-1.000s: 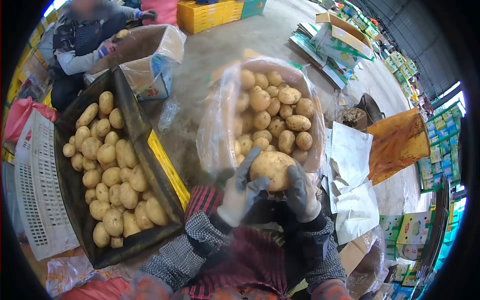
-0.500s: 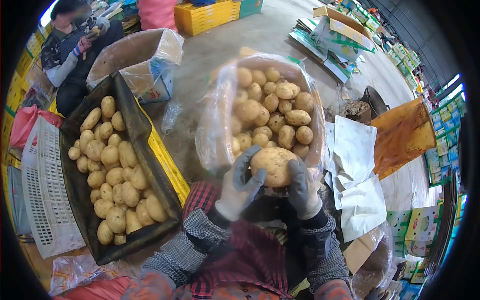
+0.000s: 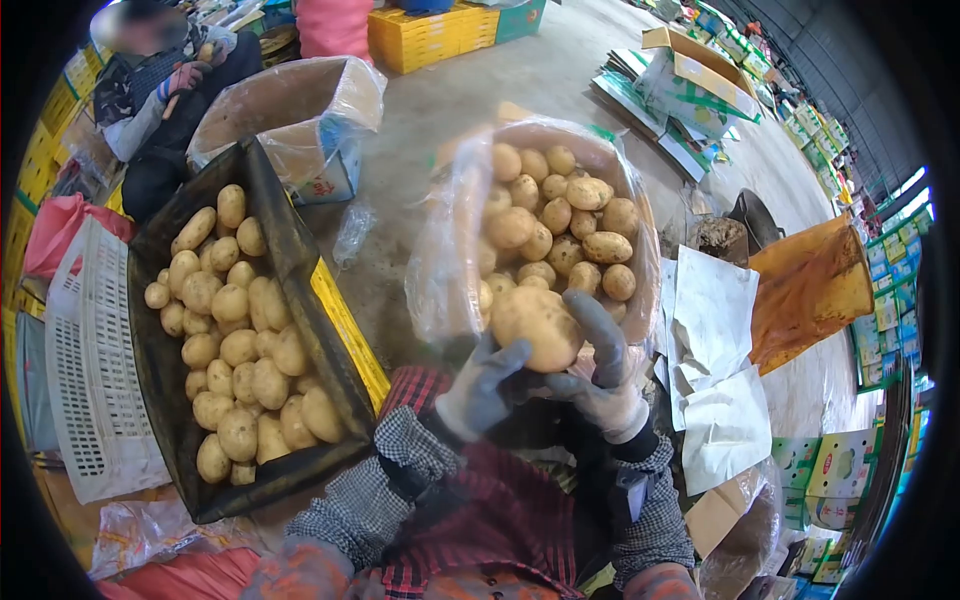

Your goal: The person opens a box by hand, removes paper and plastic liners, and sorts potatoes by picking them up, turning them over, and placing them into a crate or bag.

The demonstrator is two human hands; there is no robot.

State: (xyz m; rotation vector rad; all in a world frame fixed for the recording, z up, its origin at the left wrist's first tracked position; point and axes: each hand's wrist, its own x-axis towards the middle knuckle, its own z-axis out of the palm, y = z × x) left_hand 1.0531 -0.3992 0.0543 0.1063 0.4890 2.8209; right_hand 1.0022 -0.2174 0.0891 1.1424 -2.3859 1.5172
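A large potato [image 3: 537, 328] is between my gloved hands, in front of my chest at the near end of a lined box of potatoes. My left hand [image 3: 480, 388] grips its lower left side, fingers partly hidden behind it. My right hand [image 3: 606, 375] cups its right side, thumb below and fingers raised along the edge. Beyond them the plastic-lined box [image 3: 640, 215] holds many potatoes [image 3: 607, 247]. To the left, a crate with a dark liner [image 3: 165, 400] holds more potatoes [image 3: 238, 347].
A white perforated basket [image 3: 95, 370] leans left of the crate. An open lined carton [image 3: 225, 110] stands beyond it, near a seated person [image 3: 160, 90]. White paper sheets [image 3: 712, 310] and an orange-brown sheet [image 3: 810, 290] lie right. Flattened cartons [image 3: 650, 115] lie farther back.
The potato has turned and shifted slightly left and nearer to me. My right fingers have opened wider around it. The whole view has shifted a little.
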